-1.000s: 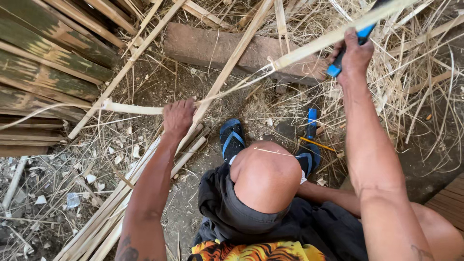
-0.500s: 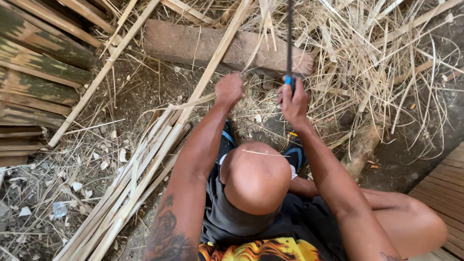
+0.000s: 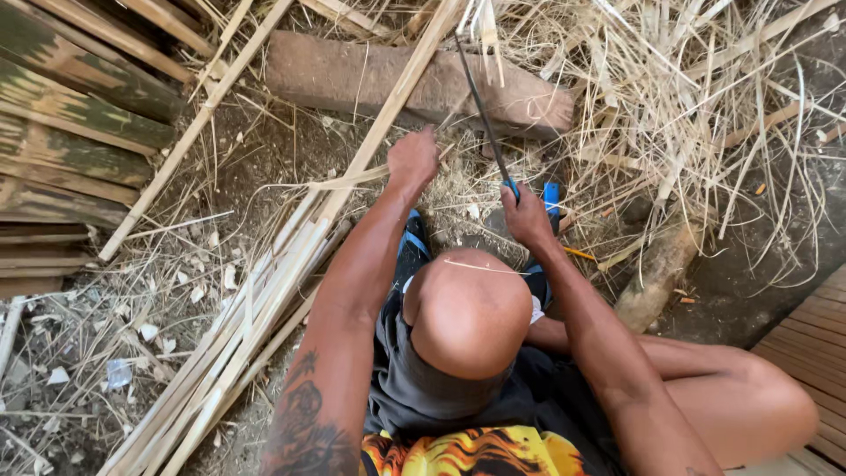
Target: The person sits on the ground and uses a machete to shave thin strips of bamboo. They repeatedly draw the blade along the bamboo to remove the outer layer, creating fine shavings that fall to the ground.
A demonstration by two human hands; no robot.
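One long bamboo strip (image 3: 388,110) runs diag. up from the split-strip pile (image 3: 238,353) on the ground; left hand (image 3: 412,159) clamps it mid-length. Right hand (image 3: 526,214) fists a blue-handled knife (image 3: 485,110), blade up twd the strip's top end.

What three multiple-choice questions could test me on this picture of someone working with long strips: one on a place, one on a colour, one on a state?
1. Where does the bundle of cut strips lie?
A. on the person's left
B. on the wooden deck
C. on the log

2. What colour is the knife's handle?
A. red
B. blue
C. yellow

3. How is the knife held?
A. lying on the ground
B. blade pointing up and away
C. tucked under a foot

Answers: 1 A, the bundle of strips lies on the dirt beside the left hand. 2 B, blue shows at the knife above the right hand. 3 B, the right hand grips it with the blade rising toward the straw.
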